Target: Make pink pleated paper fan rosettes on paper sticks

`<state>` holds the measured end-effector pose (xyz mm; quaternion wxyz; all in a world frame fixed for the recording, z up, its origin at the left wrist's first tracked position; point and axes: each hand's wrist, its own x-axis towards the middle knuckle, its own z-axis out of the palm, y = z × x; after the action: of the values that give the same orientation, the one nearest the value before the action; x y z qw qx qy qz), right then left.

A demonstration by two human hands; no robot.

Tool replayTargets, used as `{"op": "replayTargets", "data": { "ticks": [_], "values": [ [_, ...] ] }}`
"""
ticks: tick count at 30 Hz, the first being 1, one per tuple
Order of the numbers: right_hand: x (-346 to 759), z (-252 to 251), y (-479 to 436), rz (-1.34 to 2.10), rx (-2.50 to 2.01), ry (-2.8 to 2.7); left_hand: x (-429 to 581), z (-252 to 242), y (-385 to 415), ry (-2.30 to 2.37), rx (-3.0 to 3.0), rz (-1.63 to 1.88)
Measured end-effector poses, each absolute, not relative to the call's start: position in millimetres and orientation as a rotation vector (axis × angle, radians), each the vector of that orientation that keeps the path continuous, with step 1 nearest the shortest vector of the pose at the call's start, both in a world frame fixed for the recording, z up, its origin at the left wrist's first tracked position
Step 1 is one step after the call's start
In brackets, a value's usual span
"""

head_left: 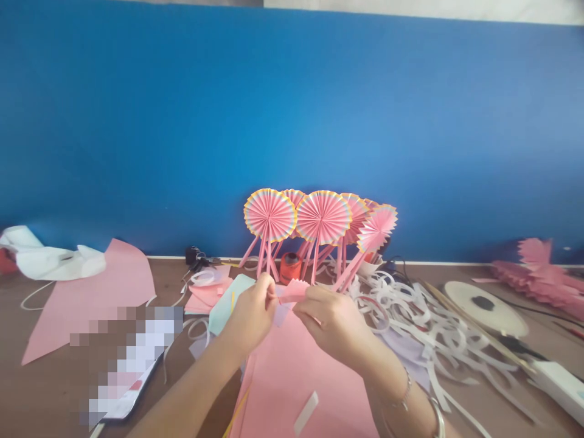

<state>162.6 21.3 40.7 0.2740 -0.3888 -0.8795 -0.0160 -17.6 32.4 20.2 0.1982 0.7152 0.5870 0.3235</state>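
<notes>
Between my two hands is a small pleated piece of pink paper [294, 291], held up over the near part of the table. My left hand [253, 313] pinches its left end between thumb and fingers. At the other end, my right hand [335, 322] grips it with the fingers closed. Beneath both hands lies a large pink paper sheet [314, 371], with a short white strip [306, 413] on it. Just beyond stand several round pleated pink paper fans [323, 218] with yellow-edged rims and pink legs.
Curled white paper strips [438, 340] heap up at the right, near a pale round disc [486, 308]. A phone [137, 365], partly blurred, lies at the left by another pink sheet [103, 292]. An orange-red roll [291, 267] stands among the fans. A blue panel [182, 121] closes off the back.
</notes>
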Motion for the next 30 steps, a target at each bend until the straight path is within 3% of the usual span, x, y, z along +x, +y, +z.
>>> {"op": "replayTargets", "data": {
  "ticks": [6, 13, 22, 30],
  "values": [
    [167, 42, 22, 0.068, -1.096, -2.330, -12, 11, 19, 1.308, 2.458, 0.719],
    [176, 45, 31, 0.444, -1.099, -2.228, -12, 16, 13, 1.074, 2.457, 0.665],
    [200, 32, 58, 1.468, -1.238, -1.782, -14, 43, 5, 0.942, 1.811, 0.795],
    [178, 14, 59, 1.356, -1.252, -1.683, -15, 35, 30, 1.202, 1.296, 1.216]
  ]
}}
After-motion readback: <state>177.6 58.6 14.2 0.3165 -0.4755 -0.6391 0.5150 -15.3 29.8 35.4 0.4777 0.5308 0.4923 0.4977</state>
